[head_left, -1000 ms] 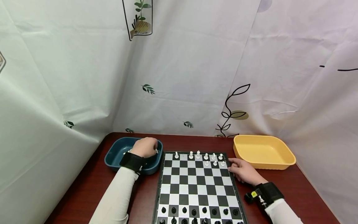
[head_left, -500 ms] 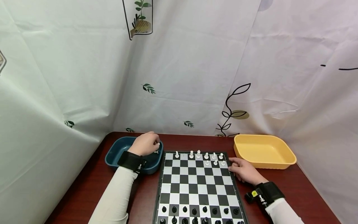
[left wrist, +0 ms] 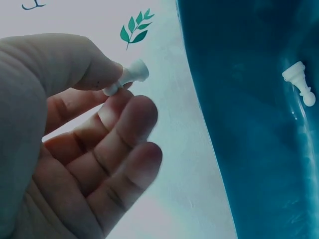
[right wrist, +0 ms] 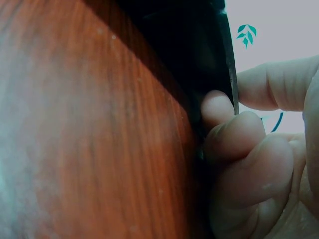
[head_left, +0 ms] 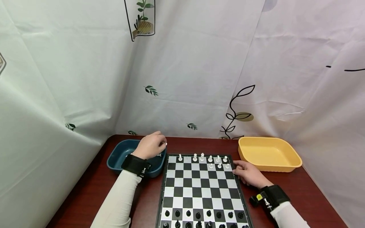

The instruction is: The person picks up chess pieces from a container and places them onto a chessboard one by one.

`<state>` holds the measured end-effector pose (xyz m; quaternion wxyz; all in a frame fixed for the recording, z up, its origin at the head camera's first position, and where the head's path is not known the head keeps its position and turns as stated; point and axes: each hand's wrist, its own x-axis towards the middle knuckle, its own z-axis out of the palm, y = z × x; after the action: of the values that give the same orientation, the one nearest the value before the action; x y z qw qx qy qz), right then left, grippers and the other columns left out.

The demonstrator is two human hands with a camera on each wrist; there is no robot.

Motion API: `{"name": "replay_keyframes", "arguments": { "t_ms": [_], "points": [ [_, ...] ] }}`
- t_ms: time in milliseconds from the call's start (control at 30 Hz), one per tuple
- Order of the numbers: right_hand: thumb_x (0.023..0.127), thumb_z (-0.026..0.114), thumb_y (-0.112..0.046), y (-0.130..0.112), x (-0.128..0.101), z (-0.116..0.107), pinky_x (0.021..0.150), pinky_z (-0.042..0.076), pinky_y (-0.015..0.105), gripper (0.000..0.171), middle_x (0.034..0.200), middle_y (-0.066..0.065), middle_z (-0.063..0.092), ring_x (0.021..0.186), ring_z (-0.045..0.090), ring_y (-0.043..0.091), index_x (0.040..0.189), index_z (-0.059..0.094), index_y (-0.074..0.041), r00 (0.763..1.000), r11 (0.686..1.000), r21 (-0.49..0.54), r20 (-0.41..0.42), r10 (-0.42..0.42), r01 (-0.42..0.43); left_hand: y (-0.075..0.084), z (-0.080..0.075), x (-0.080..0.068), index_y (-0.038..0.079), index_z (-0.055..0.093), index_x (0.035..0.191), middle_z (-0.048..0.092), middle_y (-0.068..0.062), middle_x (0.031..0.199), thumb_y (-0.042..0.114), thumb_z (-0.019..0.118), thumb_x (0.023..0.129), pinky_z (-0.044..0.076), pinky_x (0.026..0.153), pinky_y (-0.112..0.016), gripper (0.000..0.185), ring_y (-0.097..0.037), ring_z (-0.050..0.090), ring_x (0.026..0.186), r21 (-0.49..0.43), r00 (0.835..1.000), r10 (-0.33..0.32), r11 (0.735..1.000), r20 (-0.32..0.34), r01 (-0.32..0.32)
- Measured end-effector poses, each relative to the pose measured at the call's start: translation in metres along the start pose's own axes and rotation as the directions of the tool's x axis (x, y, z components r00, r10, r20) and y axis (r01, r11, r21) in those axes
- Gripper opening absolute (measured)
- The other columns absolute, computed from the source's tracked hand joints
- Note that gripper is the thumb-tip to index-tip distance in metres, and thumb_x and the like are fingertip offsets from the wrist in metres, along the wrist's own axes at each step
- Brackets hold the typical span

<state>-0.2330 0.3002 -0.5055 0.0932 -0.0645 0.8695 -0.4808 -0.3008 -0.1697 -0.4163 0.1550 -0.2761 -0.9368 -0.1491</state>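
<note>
My left hand point(head_left: 151, 146) is over the right rim of the blue tray point(head_left: 114, 163). Between its thumb and index finger it pinches a white chess pawn point(left wrist: 135, 72), with the other fingers loosely curled. Another white pawn point(left wrist: 299, 82) lies on its side in the tray. On the right, my right hand point(head_left: 251, 174) grips the far right edge of the chessboard point(head_left: 196, 183). The right wrist view shows thumb and fingers on opposite sides of that dark edge point(right wrist: 227, 55). White chess pieces point(head_left: 195, 157) stand on the board's far rows, towards the right.
Black chess pieces point(head_left: 188, 213) fill the two near rows, the nearest partly cut off by the frame. A yellow tray point(head_left: 268, 169) stands at the back right of the dark red table point(head_left: 310, 196). White patterned cloth point(head_left: 185, 63) hangs behind and at both sides.
My left hand has risen out of the blue tray and shifted slightly right, the white pawn in its fingertips. The right hand stays on the board's edge.
</note>
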Motion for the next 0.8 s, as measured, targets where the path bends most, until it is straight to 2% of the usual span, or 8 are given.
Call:
{"name": "replay_keyframes", "arguments": {
  "t_ms": [267,500,800],
  "points": [
    [0.103,0.075,-0.015,0.000,0.000,0.000,0.046,0.046,0.035,0.063,0.068,0.005,0.056,0.052,0.054,0.023,0.155,0.052,0.012,1.000,1.000,-0.004,-0.002,-0.002,0.002,0.007,0.000,0.002,0.014,0.084,0.106,0.068,0.000,0.099,0.015,0.074,0.105,0.057,0.070,-0.034,0.010,-0.014,0.066,0.080,0.025,0.999,0.030,0.999,-0.034,-0.029],
    [0.103,0.075,-0.016,0.000,0.000,0.000,0.046,0.047,0.036,0.063,0.068,0.004,0.056,0.052,0.054,0.023,0.155,0.051,0.012,1.000,1.000,-0.009,0.003,-0.006,0.006,0.013,0.001,0.003,0.017,0.084,0.106,0.066,0.004,0.097,0.017,0.075,0.106,0.054,0.067,-0.029,0.009,-0.010,0.063,0.078,0.061,0.999,0.049,0.997,-0.018,-0.048],
    [0.103,0.075,-0.015,0.000,0.000,0.000,0.046,0.047,0.036,0.064,0.068,0.004,0.056,0.051,0.054,0.023,0.155,0.051,0.012,1.000,1.000,-0.006,0.001,-0.016,0.016,0.027,-0.003,0.006,0.018,0.082,0.098,0.067,0.005,0.091,0.014,0.076,0.103,0.054,0.067,-0.030,0.009,-0.010,0.061,0.075,0.093,0.993,0.111,0.990,-0.036,-0.107]
  ]
}}
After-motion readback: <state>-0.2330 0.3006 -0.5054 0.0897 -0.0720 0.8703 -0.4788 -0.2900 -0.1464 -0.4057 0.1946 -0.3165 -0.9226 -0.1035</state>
